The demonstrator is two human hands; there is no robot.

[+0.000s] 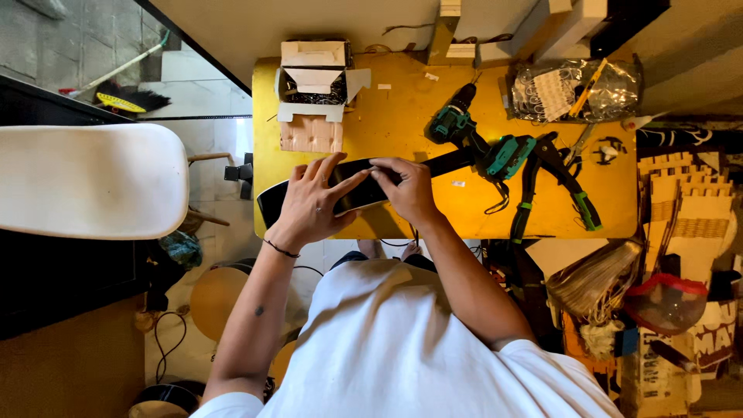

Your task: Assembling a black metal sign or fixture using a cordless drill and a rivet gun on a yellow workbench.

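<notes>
Both hands press on 1 long black glossy strip [352,190] that lies across the front edge of the yellow table [402,116], near the middle of the frame. Left hand [309,205] lies flat and spread on the strip, fingers open and pointing to the upper right, so it presses more than it grips. Right hand [409,190] is curled over the strip just beside the left one, with fingertips bent down on the top edge; whether the thumb closes under the strip I cannot tell. The 2 hands almost touch at the fingertips. The left end of the strip sticks out past the table edge, and its right end reaches toward a teal cordless drill [457,124] lying on the table, right of centre.

An open cardboard box [313,85] with dark small parts inside stands at the upper left corner of the table. A clear plastic bag [576,89] lies at the upper right. 2 black clamps [553,182] with green handles lie right of the drill. A white chair seat [89,178] fills the left of the frame.
</notes>
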